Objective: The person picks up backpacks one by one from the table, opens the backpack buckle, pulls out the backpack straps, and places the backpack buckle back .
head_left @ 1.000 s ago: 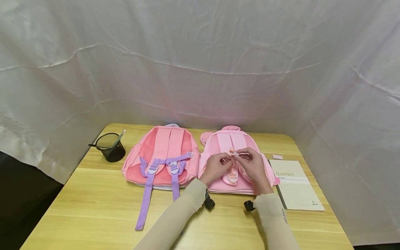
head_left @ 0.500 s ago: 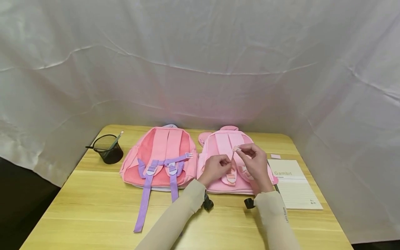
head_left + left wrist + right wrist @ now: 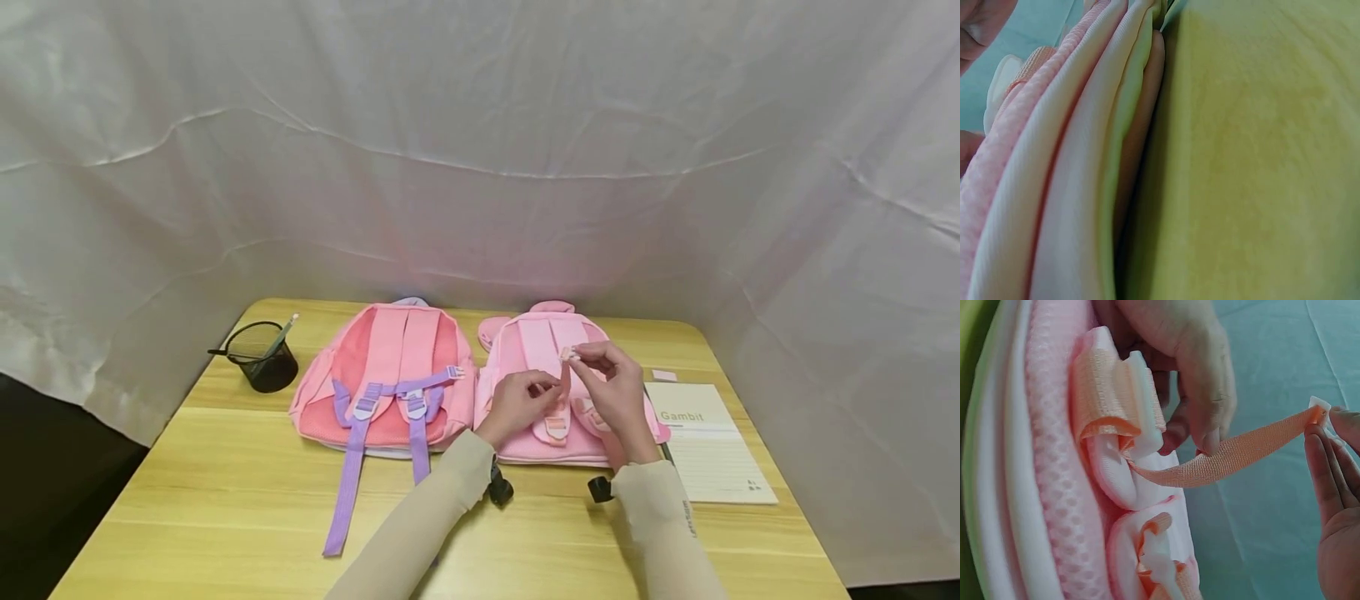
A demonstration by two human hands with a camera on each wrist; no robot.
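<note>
A light pink backpack (image 3: 506, 350) lies strap side up on the table. Over it my right hand (image 3: 618, 392) pinches a small white buckle (image 3: 1319, 405) between thumb and fingertips. From that buckle a peach webbing strap (image 3: 1241, 453) runs down to the backpack's left shoulder strap. Midway along the webbing, my left hand (image 3: 519, 404) pinches it with thumb and curled fingers, close above a white slider (image 3: 1145, 403). Another white plastic fitting with peach webbing (image 3: 1159, 559) sits on the other shoulder strap. In the left wrist view, the backpack's side (image 3: 1066, 187) hides most of the hands.
Left of it lies a coral pink backpack (image 3: 352, 367) with purple straps (image 3: 345, 508) trailing toward the front. A black mesh pen cup (image 3: 273, 371) stands at the far left. To the right are a notebook (image 3: 716, 458) and a small pink slip (image 3: 664, 376).
My right hand has moved away from the left, up and right, carrying the buckle. The webbing between the hands now stretches out. My left hand stays nearly in place.
</note>
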